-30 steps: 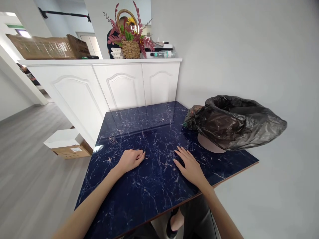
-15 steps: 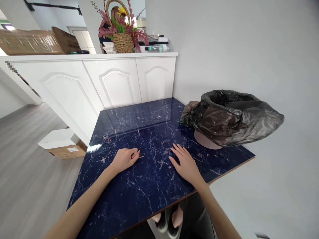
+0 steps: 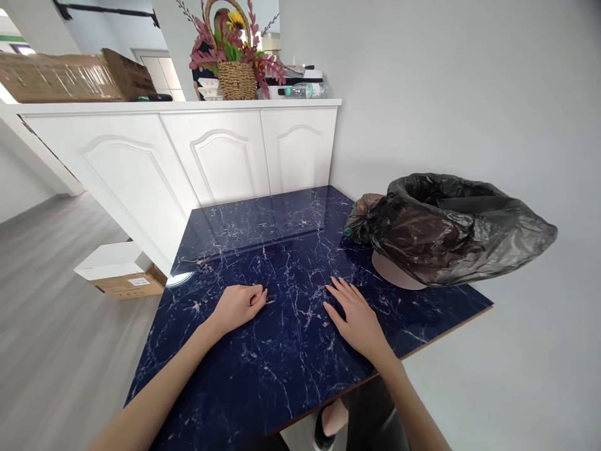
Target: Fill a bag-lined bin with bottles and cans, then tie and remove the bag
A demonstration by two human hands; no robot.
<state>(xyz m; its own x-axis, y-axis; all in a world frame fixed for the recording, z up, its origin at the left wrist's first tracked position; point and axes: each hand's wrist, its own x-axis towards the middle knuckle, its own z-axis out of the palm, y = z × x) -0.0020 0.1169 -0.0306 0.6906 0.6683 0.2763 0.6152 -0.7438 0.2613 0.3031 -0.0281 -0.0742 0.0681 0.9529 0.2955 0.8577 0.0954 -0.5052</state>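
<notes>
My left hand (image 3: 238, 308) rests on the dark blue marbled table (image 3: 263, 363), its fingers curled into a loose fist. Nothing shows between the thumb and fingers. Palm down on the same table, my right hand (image 3: 355, 318) lies flat with the fingers stretched and the thumb apart. Bare tabletop separates the two hands. Beyond my right hand, a black plastic bag (image 3: 451, 232) lines a pale pinkish bin or bowl (image 3: 397, 272) whose lower part alone shows. A knotted, filled bag (image 3: 364, 219) sits beside it; its contents cannot be made out.
A white cabinet (image 3: 225, 160) stands against the table's far edge. On it are a wicker flower basket (image 3: 238, 80), a plastic bottle (image 3: 307, 91) and a long cardboard box (image 3: 61, 78). Another box (image 3: 126, 282) is on the floor at left. A wall (image 3: 422, 94) borders the right.
The view has shifted slightly, so the table and bag appear a little farther right and lower. Both hands keep their poses on the table. Less of the feet below shows.
</notes>
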